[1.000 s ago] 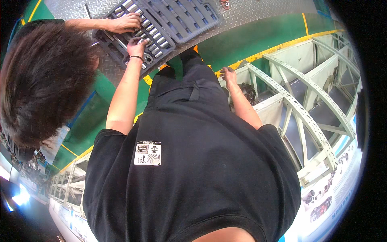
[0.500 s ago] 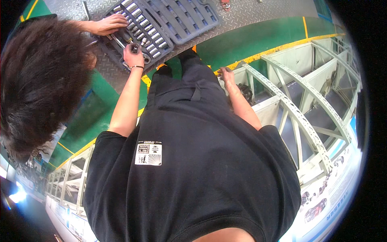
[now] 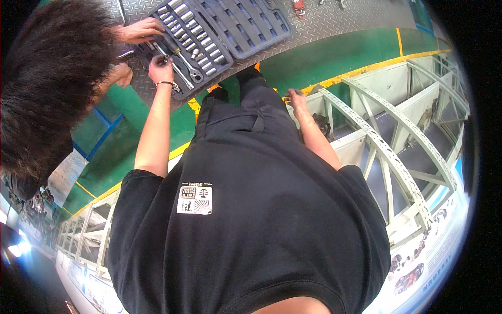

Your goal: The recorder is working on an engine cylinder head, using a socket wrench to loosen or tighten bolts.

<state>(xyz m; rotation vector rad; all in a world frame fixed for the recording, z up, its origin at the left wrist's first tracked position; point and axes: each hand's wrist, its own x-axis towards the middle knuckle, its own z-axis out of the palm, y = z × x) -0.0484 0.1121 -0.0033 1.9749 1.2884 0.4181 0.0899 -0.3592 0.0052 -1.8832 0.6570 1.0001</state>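
Note:
My left hand (image 3: 160, 71), with a band at its wrist, is over the near left part of an open socket set case (image 3: 226, 58). Its fingers are pinched together, and what is between them is too small to make out. Just right of them a ratchet wrench (image 3: 190, 67) lies in the case, beside a chrome extension bar (image 3: 182, 77). Rows of chrome sockets (image 3: 184, 14) fill the slots farther back. Low beside my right thigh, my right hand (image 3: 296, 99) hangs by the edge of a pale metal frame (image 3: 361, 112), fingers curled with nothing visible in them.
A co-worker's dark-haired head (image 3: 52, 89) leans in from the left. One of their hands (image 3: 138, 30) touches the case's far left edge; the other (image 3: 123, 75) is lower. A red tool (image 3: 298, 8) lies on the diamond-plate surface (image 3: 334, 23). Yellow lines edge the green floor (image 3: 334, 52).
My left hand has moved left and slightly nearer, off the ratchet wrench, which now shows in the case. The co-worker's head has shifted, and more of their second hand shows. My right hand stays put.

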